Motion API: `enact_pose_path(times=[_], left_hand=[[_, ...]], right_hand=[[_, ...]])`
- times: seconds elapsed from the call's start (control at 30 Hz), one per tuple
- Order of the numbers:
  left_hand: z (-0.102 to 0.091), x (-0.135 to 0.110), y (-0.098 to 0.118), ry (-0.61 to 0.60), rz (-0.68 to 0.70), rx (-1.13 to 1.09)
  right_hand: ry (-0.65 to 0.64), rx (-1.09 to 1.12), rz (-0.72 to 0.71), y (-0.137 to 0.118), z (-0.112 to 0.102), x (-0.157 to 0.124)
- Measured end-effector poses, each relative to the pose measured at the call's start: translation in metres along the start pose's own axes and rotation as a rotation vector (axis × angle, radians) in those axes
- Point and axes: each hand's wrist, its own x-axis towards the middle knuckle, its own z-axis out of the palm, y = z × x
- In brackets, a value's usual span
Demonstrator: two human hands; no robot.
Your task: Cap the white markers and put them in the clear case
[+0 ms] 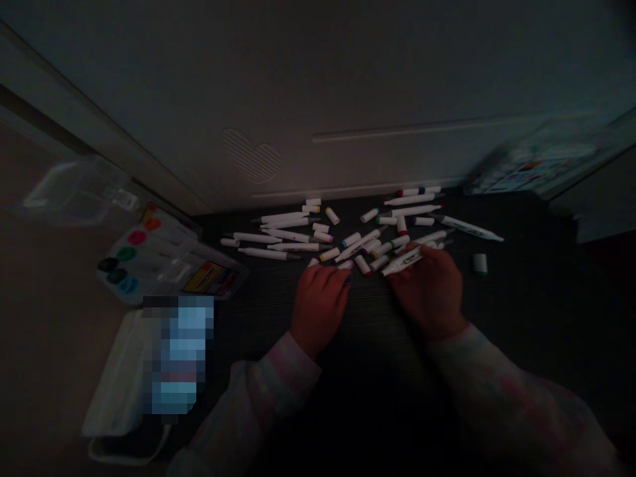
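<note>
My right hand (433,291) holds a white marker (403,262), slanted with one end toward the lower left. The fingers close round it from the right. My left hand (320,306) is curled at the near edge of the pile, back of the hand up. At its fingertips shows the dark blue end of what looks like a marker cap (348,279), the rest covered by the fingers. In front of both hands lie several loose caps, among them a red-ended cap (363,265) and a blue-ended cap (351,240). Uncapped white markers (291,235) lie in a group to the left.
An open clear plastic case (163,255) with several coloured markers stands at left. Nearer lie a white object (116,377) and a blurred-out lit screen (183,358) with a cable. A second case (541,169) stands back right. A lone cap (479,264) lies right, before a pale panel (348,86).
</note>
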Motion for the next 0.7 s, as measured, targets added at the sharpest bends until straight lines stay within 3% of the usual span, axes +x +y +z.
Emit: enact_pose_path(times=[0.7], left_hand=[[-0.0038,0.0001,0.0024,-0.012,-0.064,-0.045]], right_hand=[[-0.063,-0.028,-0.009,-0.0002,-0.0013,0.0007]])
